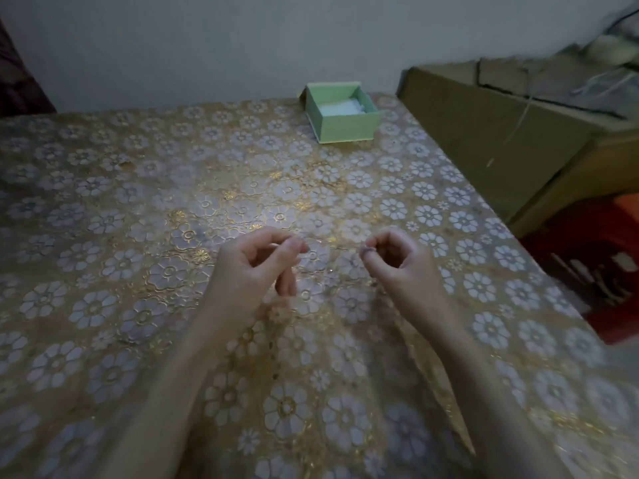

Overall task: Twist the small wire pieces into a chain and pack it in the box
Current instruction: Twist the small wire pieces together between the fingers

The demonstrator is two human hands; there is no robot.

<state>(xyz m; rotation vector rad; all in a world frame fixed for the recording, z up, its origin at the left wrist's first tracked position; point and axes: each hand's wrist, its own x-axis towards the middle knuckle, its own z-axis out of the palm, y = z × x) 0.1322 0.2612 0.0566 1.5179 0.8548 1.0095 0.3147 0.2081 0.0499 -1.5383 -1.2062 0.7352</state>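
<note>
My left hand (256,267) and right hand (397,264) hover side by side, each with thumb and forefinger pinched together. A thin wire chain (332,240), barely visible, seems to stretch level between the pinches, its long axis left to right; I cannot tell its links. Beyond my hands, near the table's far edge, sits an open, square, pale green box (340,114) with white lining, on a gold floral embossed tablecloth (138,219).

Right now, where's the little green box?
In the head view, the green box sits open at the table's far edge, right of centre, beside the cardboard carton.
</note>
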